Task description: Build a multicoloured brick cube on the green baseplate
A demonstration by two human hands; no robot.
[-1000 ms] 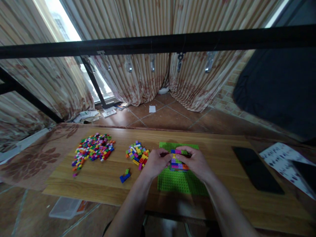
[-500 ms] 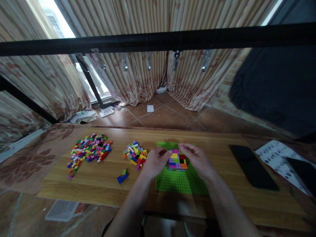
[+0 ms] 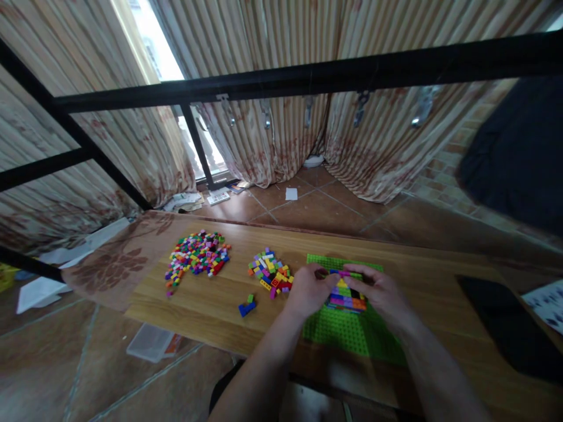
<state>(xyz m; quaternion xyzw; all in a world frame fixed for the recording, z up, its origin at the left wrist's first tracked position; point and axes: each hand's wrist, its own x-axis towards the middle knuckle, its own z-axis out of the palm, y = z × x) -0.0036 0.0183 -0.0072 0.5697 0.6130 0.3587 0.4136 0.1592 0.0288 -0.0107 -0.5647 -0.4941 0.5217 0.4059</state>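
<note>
A block of multicoloured toy bricks (image 3: 347, 302) stands on the green baseplate (image 3: 338, 340), with purple, blue, orange and yellow pieces showing. My left hand (image 3: 311, 287) is closed at the block's far left corner, thumb and fingers gripping its edge. From the other side my right hand (image 3: 382, 288) holds the block's far right part, thumb over the top and fingers behind. Between them, part of the top is covered by my fingers. Whether a small loose brick is also pinched there is hidden.
Left of the baseplate lies a small pile of bricks (image 3: 269, 271), with a few blue and green bricks (image 3: 247, 307) nearer me. A larger brick pile (image 3: 197, 255) sits farther left. A dark flat device (image 3: 505, 316) rests at the right. A black rail (image 3: 281, 79) crosses beyond the table.
The view has swung left, so everything sits farther right. My right hand has come in from beside the block onto its top edge, and my hands are closer together.
</note>
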